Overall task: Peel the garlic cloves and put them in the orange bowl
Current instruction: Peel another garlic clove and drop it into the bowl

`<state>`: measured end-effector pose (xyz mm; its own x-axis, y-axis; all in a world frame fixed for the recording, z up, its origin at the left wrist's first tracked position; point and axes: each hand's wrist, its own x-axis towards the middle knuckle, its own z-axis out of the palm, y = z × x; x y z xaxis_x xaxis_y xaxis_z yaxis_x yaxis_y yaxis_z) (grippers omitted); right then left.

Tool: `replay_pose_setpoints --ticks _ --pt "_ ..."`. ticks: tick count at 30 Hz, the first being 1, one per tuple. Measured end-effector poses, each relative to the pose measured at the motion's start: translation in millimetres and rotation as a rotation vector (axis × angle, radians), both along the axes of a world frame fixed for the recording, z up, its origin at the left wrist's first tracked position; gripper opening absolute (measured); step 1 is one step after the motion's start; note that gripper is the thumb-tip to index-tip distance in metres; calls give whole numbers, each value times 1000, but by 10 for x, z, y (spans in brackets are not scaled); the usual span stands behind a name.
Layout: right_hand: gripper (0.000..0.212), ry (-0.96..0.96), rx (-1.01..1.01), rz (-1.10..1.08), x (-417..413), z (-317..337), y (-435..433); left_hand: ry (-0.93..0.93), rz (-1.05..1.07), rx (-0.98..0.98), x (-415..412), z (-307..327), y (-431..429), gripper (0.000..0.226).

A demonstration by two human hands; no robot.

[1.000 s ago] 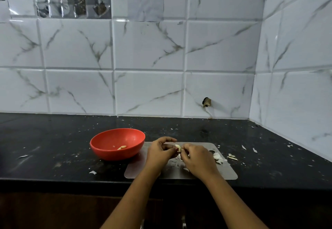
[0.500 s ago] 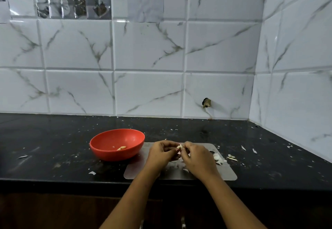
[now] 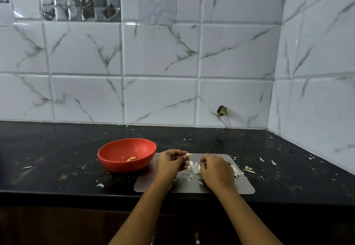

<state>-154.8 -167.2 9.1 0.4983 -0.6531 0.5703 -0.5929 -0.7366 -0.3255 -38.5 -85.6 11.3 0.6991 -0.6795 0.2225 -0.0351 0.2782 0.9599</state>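
Note:
My left hand (image 3: 170, 163) pinches a pale garlic clove (image 3: 188, 154) at its fingertips, above the left part of a translucent grey cutting mat (image 3: 244, 185). My right hand (image 3: 216, 169) hovers over the mat a little to the right, fingers curled downward; whether it holds anything is hidden. Between the two hands a heap of white garlic skins (image 3: 194, 167) lies on the mat. The orange bowl (image 3: 115, 151) stands just left of the mat, and a peeled clove (image 3: 132, 158) lies inside it.
The black countertop (image 3: 57, 158) is strewn with bits of skin, more of them right of the mat (image 3: 249, 169). White marble tiles (image 3: 159, 100) form the back wall and the right corner. The counter's front edge runs just below the mat.
The hands have drawn apart: the clove stays with my left hand, while my right hand moved right and down toward the mat. More skin lies between them.

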Motion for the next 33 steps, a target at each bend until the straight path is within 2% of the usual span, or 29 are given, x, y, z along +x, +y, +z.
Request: replay_pose_setpoints --ticks 9,15,20,23,26,33 --pt "24 -75 8 115 13 37 47 -64 110 9 -25 40 37 6" --pt "25 82 51 220 149 15 207 -79 141 29 46 168 197 10" --pt "27 78 79 271 436 113 352 -244 259 82 380 519 530 13" --pt "28 102 67 301 607 92 428 -453 403 236 716 684 766 7" --pt "28 168 28 310 681 -5 456 -583 476 442 1093 741 948 16" --pt "27 160 -22 325 711 -50 445 -679 210 916 1407 704 928 15"
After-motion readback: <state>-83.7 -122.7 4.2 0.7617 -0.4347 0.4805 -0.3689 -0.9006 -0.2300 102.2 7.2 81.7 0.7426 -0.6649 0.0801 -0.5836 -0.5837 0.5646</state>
